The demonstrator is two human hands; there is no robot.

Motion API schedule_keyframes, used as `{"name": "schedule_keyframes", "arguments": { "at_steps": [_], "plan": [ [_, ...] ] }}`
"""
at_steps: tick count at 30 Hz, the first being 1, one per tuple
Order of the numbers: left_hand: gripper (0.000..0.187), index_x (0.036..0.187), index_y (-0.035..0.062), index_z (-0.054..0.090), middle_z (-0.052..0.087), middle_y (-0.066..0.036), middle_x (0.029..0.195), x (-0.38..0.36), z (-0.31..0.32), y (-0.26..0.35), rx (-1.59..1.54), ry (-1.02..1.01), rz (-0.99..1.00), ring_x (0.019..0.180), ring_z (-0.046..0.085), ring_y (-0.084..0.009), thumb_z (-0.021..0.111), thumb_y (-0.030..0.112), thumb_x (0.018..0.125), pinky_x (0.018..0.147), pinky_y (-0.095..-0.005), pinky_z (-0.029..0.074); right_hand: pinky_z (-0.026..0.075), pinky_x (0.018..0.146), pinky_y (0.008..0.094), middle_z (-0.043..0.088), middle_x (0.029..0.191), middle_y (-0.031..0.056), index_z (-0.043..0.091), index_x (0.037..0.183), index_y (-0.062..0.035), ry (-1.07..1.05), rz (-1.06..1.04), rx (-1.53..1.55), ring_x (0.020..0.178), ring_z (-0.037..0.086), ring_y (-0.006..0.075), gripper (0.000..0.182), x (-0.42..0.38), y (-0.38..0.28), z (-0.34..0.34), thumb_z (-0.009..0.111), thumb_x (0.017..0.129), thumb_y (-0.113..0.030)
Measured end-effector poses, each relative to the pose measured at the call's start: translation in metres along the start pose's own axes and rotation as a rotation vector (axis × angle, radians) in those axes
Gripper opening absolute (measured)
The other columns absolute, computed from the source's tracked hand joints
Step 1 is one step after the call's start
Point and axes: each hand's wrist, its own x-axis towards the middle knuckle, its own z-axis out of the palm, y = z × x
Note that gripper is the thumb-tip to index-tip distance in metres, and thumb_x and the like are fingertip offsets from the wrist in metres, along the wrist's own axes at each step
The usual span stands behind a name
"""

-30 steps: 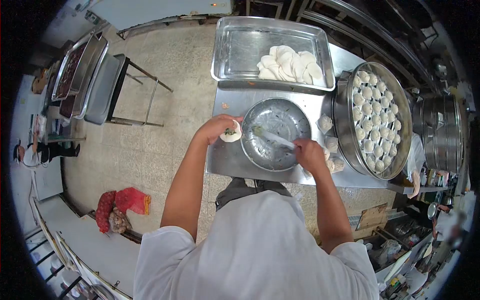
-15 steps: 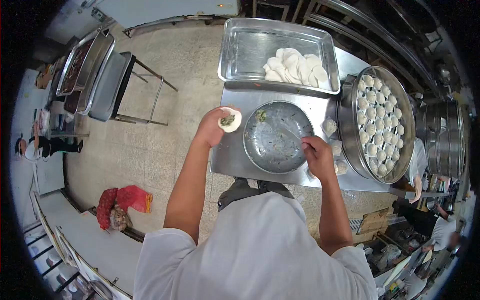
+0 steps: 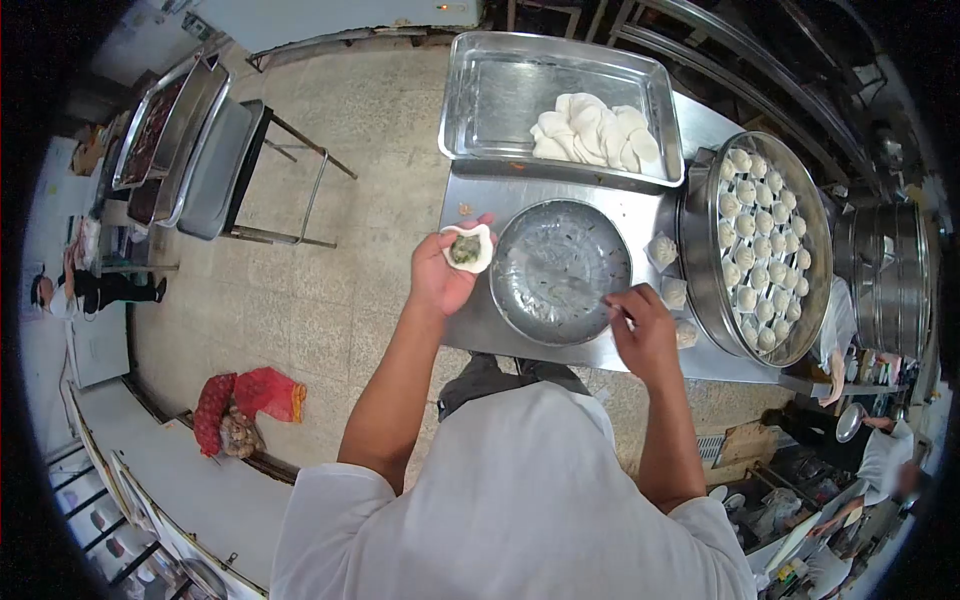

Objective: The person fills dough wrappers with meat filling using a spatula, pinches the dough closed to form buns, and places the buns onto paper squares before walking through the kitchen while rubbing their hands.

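Note:
On the palm of my left hand [image 3: 443,275], left of the metal bowl [image 3: 562,325], lies a round dough wrapper [image 3: 484,240] with green filling [image 3: 465,251] in its middle. The fingers curl around its edge. My right hand [image 3: 645,330] is at the bowl's right rim, its fingers closed on the end of a thin utensil [image 3: 578,287] whose blade is hard to make out against the metal. Scraps of green filling dot the bowl's inside. Behind it, a rectangular metal tray [image 3: 560,168] holds overlapping dough wrappers [image 3: 595,130].
A round steamer [image 3: 700,270] full of pleated buns [image 3: 762,247] stands on the right, with a few buns [image 3: 662,252] beside it. Stacked steamers [image 3: 880,280] are farther right. Trays [image 3: 210,160] on a stand are at left. Other people [image 3: 95,290] work at both sides.
The lump of filling in the bowl is gone, and the wrapper holds more filling. My left hand has moved right, nearer the bowl. My right hand has moved slightly toward me.

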Motion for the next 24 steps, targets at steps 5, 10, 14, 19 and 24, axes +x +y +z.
{"name": "schedule_keyframes", "arguments": {
  "at_steps": [5,10,14,19,24],
  "plan": [
    [0.029,0.094,-0.0013,0.065,0.044,-0.027,0.135,-0.013,-0.01,0.015,-0.137,-0.45,-0.188,0.091,0.065,-0.0323,0.052,0.021,0.08,0.086,-0.0432,0.052,0.043,0.061,0.0275,0.056,0.076,0.0096,0.062,0.092,0.001,0.029,0.103,0.235,0.065,0.053,0.0197,0.011,-0.012,0.012,-0.014,0.057,0.082,0.003],
    [0.031,0.095,-0.001,0.065,0.041,-0.029,0.137,-0.012,-0.006,0.011,-0.168,-0.527,-0.25,0.089,0.066,-0.032,0.052,0.025,0.083,0.081,-0.0405,0.053,0.045,0.063,0.0308,0.059,0.079,0.011,0.062,0.093,0.0005,0.039,0.066,0.261,0.067,0.056,0.0228,0.012,-0.015,0.011,-0.002,0.057,0.082,0.003],
    [0.029,0.095,-0.003,0.064,0.042,-0.027,0.137,-0.019,0.0,0.01,0.061,-0.35,-0.236,0.092,0.064,-0.0315,0.052,0.021,0.084,0.079,-0.0392,0.054,0.048,0.066,0.0341,0.061,0.083,0.0148,0.063,0.094,-0.0005,-0.016,0.038,0.073,0.072,0.059,0.0289,0.016,-0.013,0.011,-0.018,0.057,0.08,0.004],
    [0.03,0.095,-0.0051,0.063,0.045,-0.025,0.136,-0.038,-0.036,0.011,0.486,0.0,-0.101,0.089,0.064,-0.0303,0.054,0.021,0.082,0.079,-0.0388,0.054,0.05,0.067,0.0426,0.064,0.083,0.017,0.066,0.095,-0.0041,-0.049,0.203,-0.41,0.077,0.063,0.0363,0.017,-0.012,0.015,-0.078,0.058,0.08,-0.006],
    [0.027,0.094,-0.0062,0.063,0.047,-0.023,0.135,-0.054,-0.049,-0.002,0.477,0.092,-0.211,0.092,0.064,-0.0297,0.054,0.015,0.08,0.083,-0.0398,0.054,0.052,0.067,0.045,0.066,0.079,0.0166,0.066,0.087,-0.0064,-0.401,0.29,-0.782,0.074,0.065,0.0369,0.017,0.002,0.008,-0.085,0.052,0.08,-0.013]
  ]
}}
